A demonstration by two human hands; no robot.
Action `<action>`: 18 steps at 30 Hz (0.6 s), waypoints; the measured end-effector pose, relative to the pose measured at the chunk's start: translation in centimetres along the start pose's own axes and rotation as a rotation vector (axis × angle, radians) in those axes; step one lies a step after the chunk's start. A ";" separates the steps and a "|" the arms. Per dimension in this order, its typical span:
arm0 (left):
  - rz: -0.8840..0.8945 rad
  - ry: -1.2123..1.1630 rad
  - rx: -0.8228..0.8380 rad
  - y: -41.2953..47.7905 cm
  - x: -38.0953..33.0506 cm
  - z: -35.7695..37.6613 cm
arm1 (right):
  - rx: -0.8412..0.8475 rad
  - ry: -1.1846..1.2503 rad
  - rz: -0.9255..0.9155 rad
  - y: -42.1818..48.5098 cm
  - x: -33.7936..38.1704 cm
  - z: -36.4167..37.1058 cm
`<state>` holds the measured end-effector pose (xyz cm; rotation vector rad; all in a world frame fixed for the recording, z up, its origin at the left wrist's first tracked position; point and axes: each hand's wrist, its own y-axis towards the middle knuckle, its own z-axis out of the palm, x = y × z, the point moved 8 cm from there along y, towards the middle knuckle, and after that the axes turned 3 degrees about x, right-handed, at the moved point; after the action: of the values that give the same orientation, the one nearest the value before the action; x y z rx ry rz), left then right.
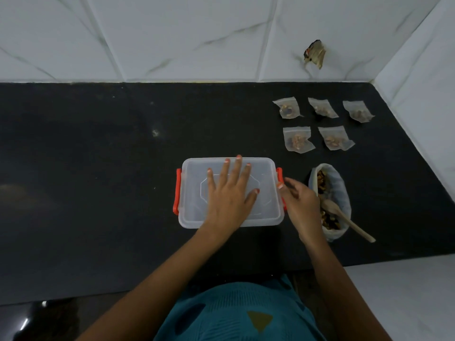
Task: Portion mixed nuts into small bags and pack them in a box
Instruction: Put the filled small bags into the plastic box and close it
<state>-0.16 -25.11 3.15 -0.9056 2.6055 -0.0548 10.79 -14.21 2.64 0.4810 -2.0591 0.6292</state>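
A clear plastic box [192,173] with its lid on and orange side clips sits on the black counter. My left hand [230,193] lies flat on the lid with straight fingers. My right hand [299,200] is at the box's right side, its fingers curled at the right orange clip [279,174]. Several small clear bags of nuts [298,140] lie in two rows at the back right. An open bag of mixed nuts [337,183] stands right of the box with a wooden spoon [349,221] in it.
The black counter [98,168] ends at a white tiled wall behind and at a white wall on the right. A small dark scrap [315,54] sticks to the back wall. The counter's front edge runs just before my body.
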 end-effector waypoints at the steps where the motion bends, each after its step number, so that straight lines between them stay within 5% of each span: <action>1: 0.003 0.047 0.025 0.2 -0.4 0.6 | 0.008 -0.033 -0.024 0.0 0.3 0.0; 7: -0.002 0.137 0.028 0.5 -0.3 1.7 | -0.003 -0.151 -0.107 0.0 1.1 0.2; 18: 0.018 0.108 0.033 0.5 -0.5 1.4 | -0.001 0.261 0.331 1.3 -4.0 0.5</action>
<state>0.37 -24.28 1.91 -0.8900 2.7031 -0.1448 11.79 -13.07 -1.33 0.0488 -1.9005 0.8391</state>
